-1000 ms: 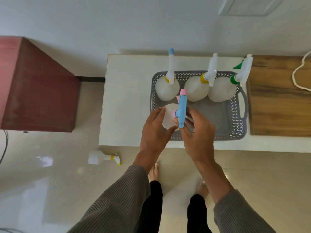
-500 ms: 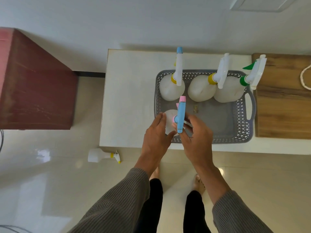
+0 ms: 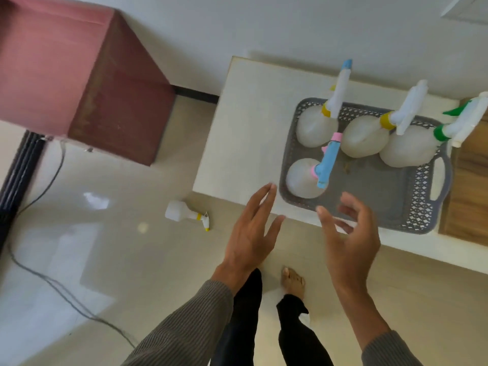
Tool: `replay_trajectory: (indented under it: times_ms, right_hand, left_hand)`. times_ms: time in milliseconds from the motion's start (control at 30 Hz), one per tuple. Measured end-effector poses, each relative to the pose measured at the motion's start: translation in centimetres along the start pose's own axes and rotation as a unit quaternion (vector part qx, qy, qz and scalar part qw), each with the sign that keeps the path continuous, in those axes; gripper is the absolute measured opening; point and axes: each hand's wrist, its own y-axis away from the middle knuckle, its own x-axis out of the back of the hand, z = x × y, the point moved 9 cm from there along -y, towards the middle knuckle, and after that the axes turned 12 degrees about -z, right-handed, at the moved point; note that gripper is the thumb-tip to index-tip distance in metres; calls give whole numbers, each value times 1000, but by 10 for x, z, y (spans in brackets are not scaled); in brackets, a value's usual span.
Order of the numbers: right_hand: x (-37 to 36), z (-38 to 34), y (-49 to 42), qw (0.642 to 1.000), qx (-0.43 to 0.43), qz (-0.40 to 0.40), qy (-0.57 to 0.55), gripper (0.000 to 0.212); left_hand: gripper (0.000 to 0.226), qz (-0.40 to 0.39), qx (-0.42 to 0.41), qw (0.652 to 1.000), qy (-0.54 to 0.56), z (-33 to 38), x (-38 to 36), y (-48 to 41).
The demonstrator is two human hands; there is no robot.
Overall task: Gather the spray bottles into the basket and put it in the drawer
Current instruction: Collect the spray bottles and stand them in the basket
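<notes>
At the far left a dark red cabinet (image 3: pixel 79 75) stands against the pale wall (image 3: pixel 237 27), its top cut off by the frame. A thin cable (image 3: pixel 52 283) trails across the glossy tiled floor (image 3: pixel 105 260) near it. Further right, one spray bottle (image 3: pixel 184 215) lies on its side on the floor, just left of the white table (image 3: pixel 245 128).

The left hand (image 3: pixel 253 233) hangs over the table's near edge, fingers straight and together, holding nothing. Just right of it the grey basket (image 3: pixel 420 207) sits on the table with four bottles upright inside. The pink-collared bottle (image 3: pixel 303 178) is in the near left corner. Along the far side stand the blue-tipped bottle (image 3: pixel 315 128), the yellow-collared bottle (image 3: pixel 364 140) and the green-collared bottle (image 3: pixel 406 151). The right hand (image 3: pixel 348 239) hovers at the basket's near rim, fingers loosely curved and empty.

A wooden surface (image 3: pixel 470 186) lies just beside the table's right end, cut off by the frame. The green-collared bottle's sprayer runs to the frame edge. A brownish speck on the basket floor is too small to identify, and both hands are blurred.
</notes>
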Motion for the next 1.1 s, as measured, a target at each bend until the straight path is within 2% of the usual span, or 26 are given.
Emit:
replay_trajectory:
  times_ms: [133,267,367,500,667,767,900,1000,1100]
  right_hand:
    - [-24,-3,40,995,38,-94,21,33]
    - [-71,-3,78,967,58,-239,69,28]
    - [-116,2,102,926,61,-347,135,30]
    - [-183,16,125,851,49,-463,244,50]
    - [-270,22,140,784,20,-513,349,70]
    - [-323,24,144,751,23,-512,416,84]
    - [-388,45,141,706,3,-521,479,92]
    - [-432,70,129,688,-26,-534,491,93]
    - [-467,103,117,673,-46,-544,499,93]
  left_hand:
    - [52,32,62,997,-25,-40,22,74]
    - [44,81,177,981,-1,-98,37,155]
    - [38,114,257,959,25,-138,39,213]
    - [38,108,319,940,45,-178,35,262]
    - [48,29,318,947,35,-234,41,263]
    - [57,-56,290,955,-30,-281,50,232]
    - [69,-195,290,922,-168,-360,46,183]
    - [76,-233,264,902,-249,-407,40,145]
    - [78,-247,264,891,-274,-449,27,113]
